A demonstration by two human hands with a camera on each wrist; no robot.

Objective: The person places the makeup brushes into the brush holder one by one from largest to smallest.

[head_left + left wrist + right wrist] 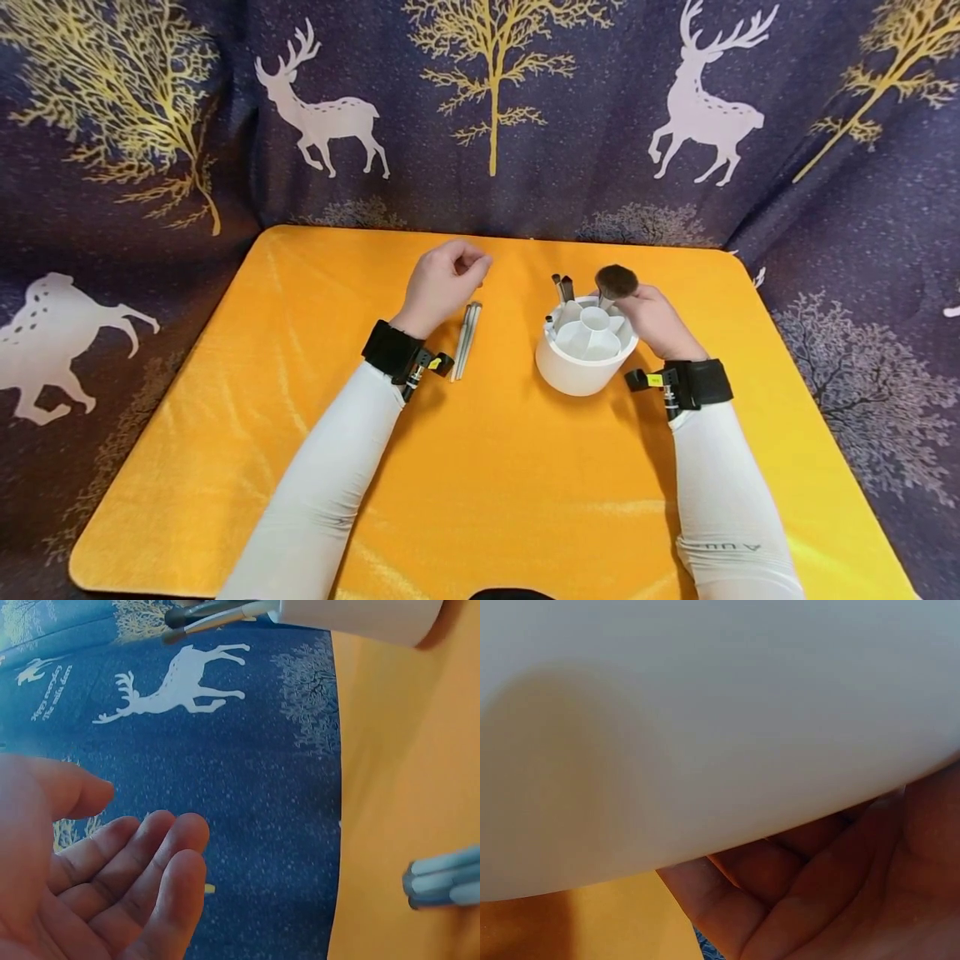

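Observation:
A round white makeup brush holder (576, 372) with inner compartments stands on the right half of the table. My right hand (660, 323) holds it at its far right side, with curled fingers (720, 900) partly hidden behind the white wall in the right wrist view. A large fluffy makeup brush (617, 282) rises from the holder beside that hand, bristles up. Smaller brushes (567, 288) stand at its back left. My left hand (444, 283) hovers empty, fingers loosely bent, above and behind a few slim pale sticks (465, 342) lying side by side on the table.
An orange cloth covers the table (510, 483), whose far edge meets a dark blue curtain (570, 167) printed with white deer and yellow trees. Black wrist straps with small cameras (442, 364) sit on both forearms.

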